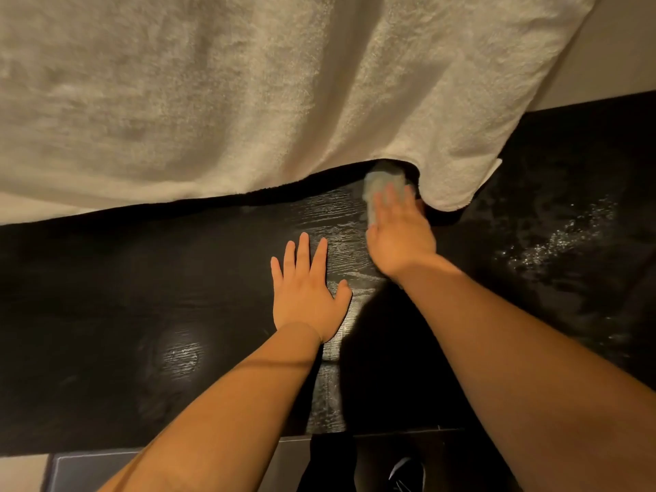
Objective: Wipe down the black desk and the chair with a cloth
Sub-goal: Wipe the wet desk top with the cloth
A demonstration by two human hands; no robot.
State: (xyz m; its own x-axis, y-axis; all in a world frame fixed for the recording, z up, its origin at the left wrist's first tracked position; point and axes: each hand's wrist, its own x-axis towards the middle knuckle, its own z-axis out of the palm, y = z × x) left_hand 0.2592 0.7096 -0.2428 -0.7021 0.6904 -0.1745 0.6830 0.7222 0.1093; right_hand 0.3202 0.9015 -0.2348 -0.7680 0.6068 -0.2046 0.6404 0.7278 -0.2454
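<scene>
Fingers of right hand straight, pressing cloth at tabletop far edge; I'm seeing left hand resting flat, released.

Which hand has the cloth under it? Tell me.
The right hand, pressing the small pale cloth; the left hand lies flat on the bare black desk.

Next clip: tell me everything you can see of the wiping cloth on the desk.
The wiping cloth is small, pale grey-green, soft-looking and motion-blurred. It lies on the black desk, just under the hanging edge of the cream fabric. The right hand presses it with straight fingers, covering its near part.
</scene>
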